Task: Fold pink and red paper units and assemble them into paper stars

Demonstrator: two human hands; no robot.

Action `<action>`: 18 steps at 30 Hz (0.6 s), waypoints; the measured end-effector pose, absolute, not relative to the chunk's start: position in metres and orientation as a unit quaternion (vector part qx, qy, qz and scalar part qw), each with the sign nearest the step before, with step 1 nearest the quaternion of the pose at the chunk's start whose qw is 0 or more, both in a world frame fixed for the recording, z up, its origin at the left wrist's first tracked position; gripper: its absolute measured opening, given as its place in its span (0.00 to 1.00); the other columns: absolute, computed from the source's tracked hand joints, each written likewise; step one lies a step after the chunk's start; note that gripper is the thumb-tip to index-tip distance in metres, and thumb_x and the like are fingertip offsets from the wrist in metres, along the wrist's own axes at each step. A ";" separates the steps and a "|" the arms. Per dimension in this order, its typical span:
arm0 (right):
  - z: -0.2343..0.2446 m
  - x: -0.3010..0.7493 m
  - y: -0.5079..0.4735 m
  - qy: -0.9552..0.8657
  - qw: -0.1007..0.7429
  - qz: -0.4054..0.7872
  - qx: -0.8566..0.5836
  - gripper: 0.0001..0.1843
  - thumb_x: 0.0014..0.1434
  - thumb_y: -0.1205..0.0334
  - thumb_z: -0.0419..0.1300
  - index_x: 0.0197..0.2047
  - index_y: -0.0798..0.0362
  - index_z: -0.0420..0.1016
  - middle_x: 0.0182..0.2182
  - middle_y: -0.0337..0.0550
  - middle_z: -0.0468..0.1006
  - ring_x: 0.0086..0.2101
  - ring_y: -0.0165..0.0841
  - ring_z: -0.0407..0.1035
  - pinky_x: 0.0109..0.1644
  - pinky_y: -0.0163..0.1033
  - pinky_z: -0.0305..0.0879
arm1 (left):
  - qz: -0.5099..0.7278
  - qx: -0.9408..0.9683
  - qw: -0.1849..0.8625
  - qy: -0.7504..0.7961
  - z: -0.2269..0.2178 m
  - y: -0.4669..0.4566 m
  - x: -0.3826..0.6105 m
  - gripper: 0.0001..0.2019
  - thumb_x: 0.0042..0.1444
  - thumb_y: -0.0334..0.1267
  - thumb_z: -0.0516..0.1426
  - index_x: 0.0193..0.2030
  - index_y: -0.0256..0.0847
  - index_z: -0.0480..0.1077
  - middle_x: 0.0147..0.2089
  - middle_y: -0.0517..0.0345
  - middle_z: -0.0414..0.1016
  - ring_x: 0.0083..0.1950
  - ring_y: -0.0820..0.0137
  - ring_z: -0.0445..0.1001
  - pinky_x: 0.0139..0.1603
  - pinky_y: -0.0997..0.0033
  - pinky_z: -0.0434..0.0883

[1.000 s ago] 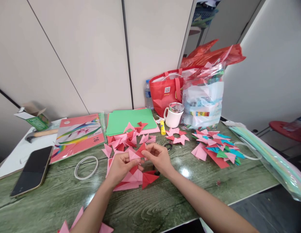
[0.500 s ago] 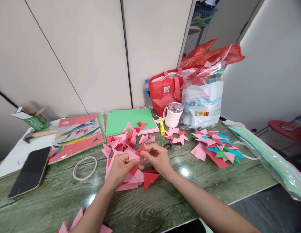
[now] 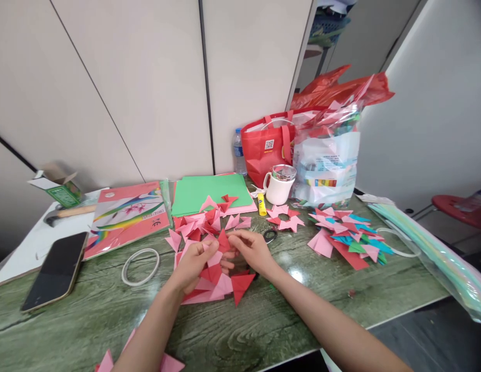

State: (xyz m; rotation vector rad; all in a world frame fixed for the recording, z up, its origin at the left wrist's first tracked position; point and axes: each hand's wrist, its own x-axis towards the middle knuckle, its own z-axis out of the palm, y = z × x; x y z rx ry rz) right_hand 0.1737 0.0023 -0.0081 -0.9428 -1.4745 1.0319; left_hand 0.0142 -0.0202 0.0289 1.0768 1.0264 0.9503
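Between my hands is a red folded paper piece, its point turned up. My right hand pinches its right edge between thumb and fingertips. My left hand is closed on a pink folded paper piece, thumb on top, close against the red one; whether the two are joined I cannot tell. Below and behind the hands lies a pile of pink and red folded pieces. One red folded piece lies just under my right hand. A ring of pink and red pieces rests farther right.
Around the hands are a glue stick, a white mug, green paper sheets, a white ring and a phone. Coloured folded pieces lie right, before a clear plastic bag. A hammer lies left.
The red piece has turned more upright between my hands, and my left thumb has shifted on the pink piece. The whole view has moved slightly, so things appear a little farther right.
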 end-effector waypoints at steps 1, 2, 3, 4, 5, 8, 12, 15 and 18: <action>-0.009 0.176 0.004 -0.607 0.534 0.434 -0.398 0.11 0.57 0.57 0.55 0.36 0.52 0.76 0.23 0.39 0.74 0.23 0.29 0.66 0.26 0.33 0.65 | 0.405 0.436 0.674 0.438 0.029 -0.020 0.014 0.14 0.46 0.46 0.62 0.25 0.35 0.70 0.23 0.54 0.76 0.25 0.66 0.76 0.27 0.67 0.74; -0.011 0.179 0.007 -0.600 0.543 0.424 -0.407 0.12 0.58 0.58 0.54 0.38 0.52 0.76 0.25 0.40 0.74 0.23 0.29 0.67 0.26 0.34 0.65 | 0.406 0.414 0.694 0.426 0.030 -0.019 0.014 0.14 0.46 0.45 0.62 0.26 0.35 0.70 0.23 0.55 0.76 0.25 0.68 0.76 0.27 0.68 0.73; -0.012 0.182 0.010 -0.599 0.554 0.398 -0.420 0.11 0.58 0.60 0.53 0.39 0.52 0.75 0.28 0.41 0.75 0.26 0.30 0.68 0.27 0.34 0.66 | 0.412 0.391 0.712 0.413 0.030 -0.018 0.014 0.13 0.46 0.44 0.62 0.26 0.35 0.69 0.24 0.56 0.76 0.24 0.69 0.75 0.27 0.69 0.73; -0.014 0.186 0.013 -0.605 0.559 0.363 -0.436 0.11 0.57 0.64 0.53 0.39 0.52 0.75 0.32 0.43 0.75 0.29 0.32 0.69 0.28 0.35 0.67 | 0.424 0.376 0.719 0.403 0.030 -0.017 0.013 0.12 0.46 0.43 0.63 0.27 0.35 0.69 0.24 0.57 0.75 0.24 0.70 0.74 0.27 0.70 0.73; -0.016 0.190 0.016 -0.619 0.551 0.329 -0.452 0.12 0.56 0.67 0.52 0.39 0.52 0.75 0.35 0.45 0.75 0.33 0.33 0.69 0.30 0.35 0.67 | 0.439 0.365 0.719 0.397 0.030 -0.016 0.012 0.12 0.46 0.43 0.63 0.27 0.36 0.68 0.24 0.58 0.75 0.24 0.71 0.74 0.27 0.71 0.73; -0.023 0.199 0.022 -0.684 0.476 0.253 -0.491 0.18 0.49 0.77 0.51 0.37 0.50 0.76 0.37 0.45 0.73 0.38 0.36 0.68 0.33 0.37 0.67 | 0.467 0.354 0.699 0.411 0.027 -0.012 0.007 0.11 0.44 0.40 0.64 0.28 0.37 0.68 0.23 0.62 0.74 0.24 0.74 0.73 0.28 0.75 0.72; -0.029 0.199 0.021 -0.743 0.389 0.244 -0.486 0.24 0.45 0.81 0.54 0.42 0.48 0.75 0.41 0.45 0.74 0.40 0.37 0.68 0.36 0.38 0.66 | 0.465 0.371 0.666 0.449 0.024 -0.009 0.002 0.10 0.44 0.37 0.64 0.30 0.36 0.69 0.24 0.63 0.74 0.25 0.77 0.73 0.29 0.80 0.71; -0.028 0.195 0.017 -0.764 0.362 0.223 -0.485 0.19 0.47 0.74 0.60 0.44 0.49 0.73 0.40 0.46 0.74 0.42 0.38 0.67 0.41 0.41 0.64 | 0.429 0.394 0.687 0.434 0.028 -0.010 0.000 0.10 0.46 0.38 0.63 0.35 0.37 0.70 0.31 0.57 0.78 0.30 0.71 0.77 0.33 0.74 0.73; -0.025 0.192 0.015 -0.764 0.328 0.216 -0.512 0.20 0.45 0.69 0.65 0.44 0.51 0.71 0.38 0.45 0.75 0.40 0.39 0.67 0.41 0.42 0.64 | 0.410 0.409 0.686 0.442 0.032 -0.012 0.000 0.13 0.47 0.41 0.62 0.37 0.36 0.70 0.34 0.52 0.79 0.28 0.68 0.77 0.29 0.72 0.73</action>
